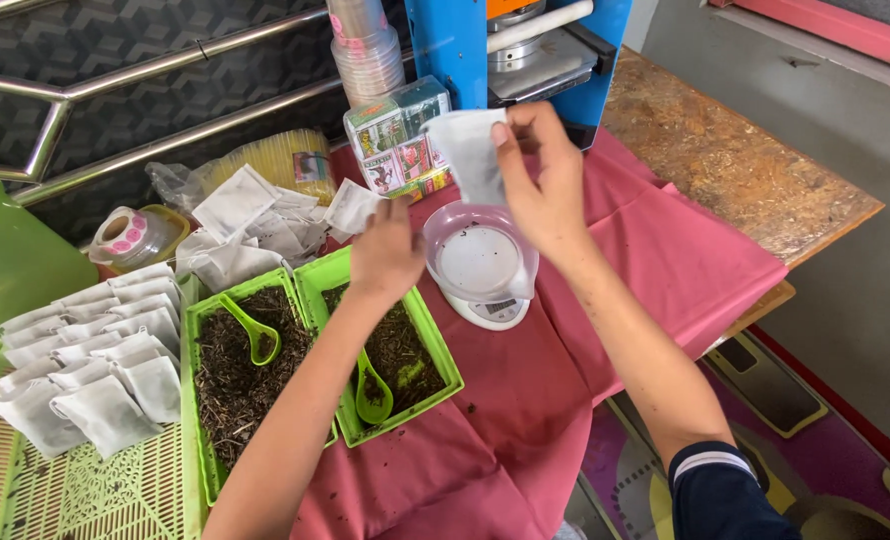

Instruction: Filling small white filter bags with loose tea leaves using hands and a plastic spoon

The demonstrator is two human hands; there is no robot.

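Head view: right hand point(540, 180) is raised above the scale point(482, 268), fingers pinched shut on a white bag point(465, 150). The bag hangs roughly upright, long axis near vertical, its lower edge just over the scale's pink bowl point(525, 262), not touching it. So the bowl lies straight below the bag, slightly toward the person.

Left hand point(385, 255) is lower and to the left, over the far end of the right green tray point(440, 345), beside the scale. Fingers curled downward; can't tell if it grips anything, nothing visible in it. It's near the loose pile of empty bags point(265, 225) and the tray's dried leaf.

Right hand is the one nearer the scale; left is nearer the trays.

Each tray has a green scoop point(373, 392) lying in the leaf; second scoop point(253, 330) sits in the left tray point(197, 400). Filled bags point(95, 370) are stacked on a green rack at far left. All sits on a red cloth point(525, 400) over the desk point(745, 170).
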